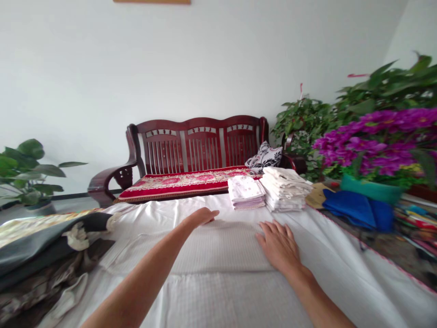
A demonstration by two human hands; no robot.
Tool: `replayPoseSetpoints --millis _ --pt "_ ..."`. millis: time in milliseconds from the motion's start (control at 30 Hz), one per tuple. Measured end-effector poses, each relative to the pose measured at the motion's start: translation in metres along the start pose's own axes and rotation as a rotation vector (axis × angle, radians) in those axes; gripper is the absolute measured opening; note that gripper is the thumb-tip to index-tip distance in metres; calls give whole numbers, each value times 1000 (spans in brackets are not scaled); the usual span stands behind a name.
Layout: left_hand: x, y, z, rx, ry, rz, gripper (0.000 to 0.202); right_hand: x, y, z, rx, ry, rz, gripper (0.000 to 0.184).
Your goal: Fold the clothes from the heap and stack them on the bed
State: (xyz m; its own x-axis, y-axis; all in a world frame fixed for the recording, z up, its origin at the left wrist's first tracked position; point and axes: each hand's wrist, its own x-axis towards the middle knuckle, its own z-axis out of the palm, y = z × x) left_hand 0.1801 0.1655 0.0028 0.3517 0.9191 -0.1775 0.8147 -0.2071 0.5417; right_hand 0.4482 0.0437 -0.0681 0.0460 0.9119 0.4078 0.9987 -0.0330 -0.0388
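A pale, finely striped cloth [228, 248] lies spread before me on a white sheet [355, 278], with its upper part folded over. My right hand [280, 246] rests flat at the cloth's upper right, fingers stretched out and holding nothing. Near the cloth's upper left edge is my left hand [204, 215], turned on its side with the thumb pointing right. Its other fingers are mostly hidden, so whether it grips the edge cannot be seen. Beyond the right hand stand a stack of folded white cloths [285, 189] and a lower pile of folded patterned cloths [246, 192].
Dark and grey crumpled clothes [41, 264] lie at the left. Behind the sheet stands a red-brown wooden bench [201, 136] with a red floral cover [184, 181] and a patterned pillow [264, 157]. Purple flowers [378, 141] and blue fabric [355, 209] are at the right.
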Motion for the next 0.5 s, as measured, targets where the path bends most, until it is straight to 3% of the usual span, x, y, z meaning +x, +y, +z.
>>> replayPoseSetpoints --millis 133,333,500 --pt "6 3 2 -49 -79 -66 54 -1 -2 -1 -7 -12 3 44" --pt "9 0 13 -128 30 -47 33 -1 -2 -4 -17 -12 -3 43" --pt "10 -4 27 -139 86 -27 29 -2 -2 -3 -28 -12 -8 45"
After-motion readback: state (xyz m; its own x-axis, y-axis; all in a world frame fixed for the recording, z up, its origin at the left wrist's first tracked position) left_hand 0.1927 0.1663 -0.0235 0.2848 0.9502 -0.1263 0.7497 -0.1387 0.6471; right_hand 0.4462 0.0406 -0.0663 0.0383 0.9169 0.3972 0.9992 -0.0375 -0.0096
